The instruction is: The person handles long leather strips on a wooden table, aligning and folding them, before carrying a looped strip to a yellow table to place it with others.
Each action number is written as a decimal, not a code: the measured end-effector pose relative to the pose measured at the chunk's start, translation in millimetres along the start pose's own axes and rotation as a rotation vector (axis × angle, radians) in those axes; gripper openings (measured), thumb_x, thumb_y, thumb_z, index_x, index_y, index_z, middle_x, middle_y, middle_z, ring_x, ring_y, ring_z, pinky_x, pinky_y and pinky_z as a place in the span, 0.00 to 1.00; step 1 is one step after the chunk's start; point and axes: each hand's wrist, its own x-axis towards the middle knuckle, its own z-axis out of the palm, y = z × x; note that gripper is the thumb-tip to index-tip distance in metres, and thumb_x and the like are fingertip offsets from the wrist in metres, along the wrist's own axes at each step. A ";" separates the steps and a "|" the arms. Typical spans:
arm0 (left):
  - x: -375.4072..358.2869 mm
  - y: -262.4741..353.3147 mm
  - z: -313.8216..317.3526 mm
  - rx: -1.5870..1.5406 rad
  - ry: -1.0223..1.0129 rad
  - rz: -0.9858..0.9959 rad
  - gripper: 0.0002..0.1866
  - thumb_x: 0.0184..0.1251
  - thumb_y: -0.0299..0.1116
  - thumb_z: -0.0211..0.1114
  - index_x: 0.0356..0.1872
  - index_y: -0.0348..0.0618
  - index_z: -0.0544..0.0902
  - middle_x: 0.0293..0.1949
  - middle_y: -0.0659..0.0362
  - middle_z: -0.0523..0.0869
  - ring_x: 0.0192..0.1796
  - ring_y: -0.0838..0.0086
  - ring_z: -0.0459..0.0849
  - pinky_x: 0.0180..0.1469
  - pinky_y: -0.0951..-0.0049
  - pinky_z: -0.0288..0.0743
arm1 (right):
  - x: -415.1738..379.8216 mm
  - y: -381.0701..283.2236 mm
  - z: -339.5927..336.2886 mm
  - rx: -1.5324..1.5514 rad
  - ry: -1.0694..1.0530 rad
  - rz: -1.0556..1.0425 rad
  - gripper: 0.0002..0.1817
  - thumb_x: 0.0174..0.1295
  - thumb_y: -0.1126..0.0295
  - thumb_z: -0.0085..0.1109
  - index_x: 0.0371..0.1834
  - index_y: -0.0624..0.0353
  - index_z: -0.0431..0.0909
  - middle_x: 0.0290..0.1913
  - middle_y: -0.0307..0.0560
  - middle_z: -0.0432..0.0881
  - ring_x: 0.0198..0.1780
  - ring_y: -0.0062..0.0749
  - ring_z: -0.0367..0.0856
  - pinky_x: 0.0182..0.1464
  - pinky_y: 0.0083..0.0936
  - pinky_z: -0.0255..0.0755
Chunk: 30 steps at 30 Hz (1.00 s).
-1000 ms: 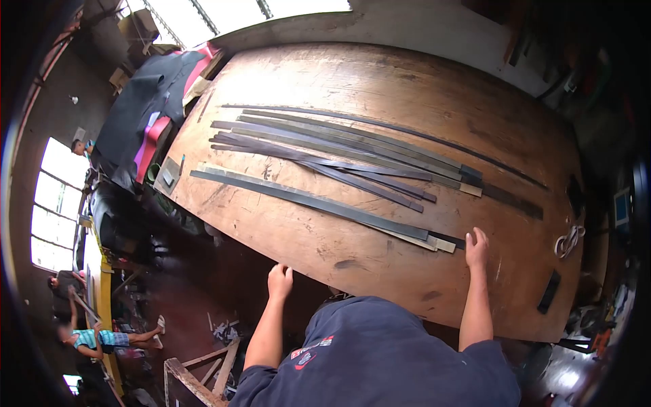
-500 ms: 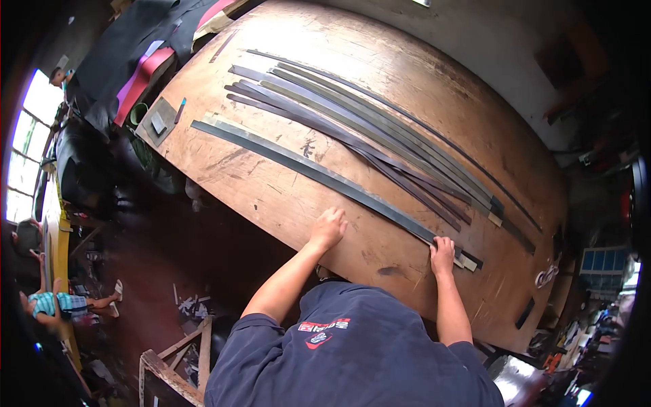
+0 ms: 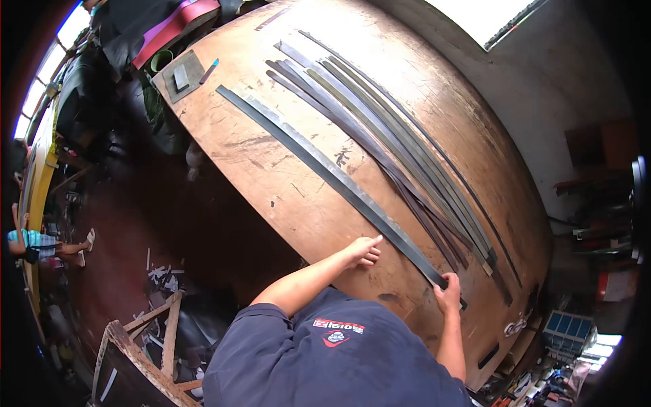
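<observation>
My right hand [image 3: 447,294] grips the near end of a long grey strip [image 3: 325,168], with its thumb and fingers around the edge. The strip runs diagonally away across the wooden table, dark on one side and paler, metal-like, along the other. Beside its near half is my left hand [image 3: 363,252], fingers curled in and thumb stretched toward the strip. Whatever those fingers may hold is hidden. Beyond the strip lies a bundle of long dark brown and grey strips [image 3: 393,132], some crossing near the close end. A thin dark strip [image 3: 461,178] lies farther out.
On the table's [image 3: 258,197] far left corner are a grey plate [image 3: 188,88] with a pale block [image 3: 180,76] and a blue-tipped tool [image 3: 209,71]. Scissors [image 3: 515,327] lie near the right edge. A wooden frame [image 3: 146,353] stands on the floor; another person [image 3: 47,244] is at far left.
My right hand has shifted its hold on the strip's near end, and the strip's end looks lifted or moved. My left hand has come nearer the strip. The whole view has turned.
</observation>
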 end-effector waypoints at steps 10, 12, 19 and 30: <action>-0.2 91.5 -102.9 -0.741 0.578 0.743 0.03 0.70 0.25 0.57 0.39 0.37 0.72 0.31 0.51 0.83 0.31 0.62 0.85 0.34 0.61 0.83 | -117.7 109.6 -14.9 -0.164 -0.187 0.360 0.22 0.43 0.71 0.70 0.45 0.56 0.78 0.45 0.51 0.81 0.53 0.49 0.77 0.60 0.41 0.68; -13.9 97.8 -150.1 -0.714 0.640 0.823 0.03 0.70 0.24 0.56 0.40 0.38 0.72 0.31 0.51 0.82 0.31 0.62 0.84 0.35 0.61 0.82 | -149.5 132.4 -1.6 -0.304 -0.182 0.502 0.25 0.44 0.69 0.71 0.49 0.54 0.78 0.51 0.50 0.79 0.59 0.48 0.73 0.65 0.44 0.62; -68.0 95.1 -252.2 -0.515 0.868 0.738 0.15 0.64 0.21 0.61 0.51 0.36 0.75 0.34 0.56 0.82 0.25 0.72 0.80 0.17 0.75 0.68 | -192.8 152.1 48.7 -0.046 0.037 0.375 0.31 0.49 0.70 0.69 0.59 0.58 0.70 0.63 0.56 0.68 0.64 0.57 0.65 0.66 0.45 0.61; -91.7 88.4 -189.6 0.939 1.575 0.558 0.35 0.62 0.45 0.63 0.69 0.41 0.66 0.73 0.43 0.57 0.75 0.50 0.54 0.71 0.38 0.51 | -201.2 173.0 19.6 -0.343 -0.180 0.743 0.15 0.50 0.72 0.64 0.43 0.60 0.77 0.58 0.54 0.71 0.61 0.54 0.67 0.63 0.46 0.62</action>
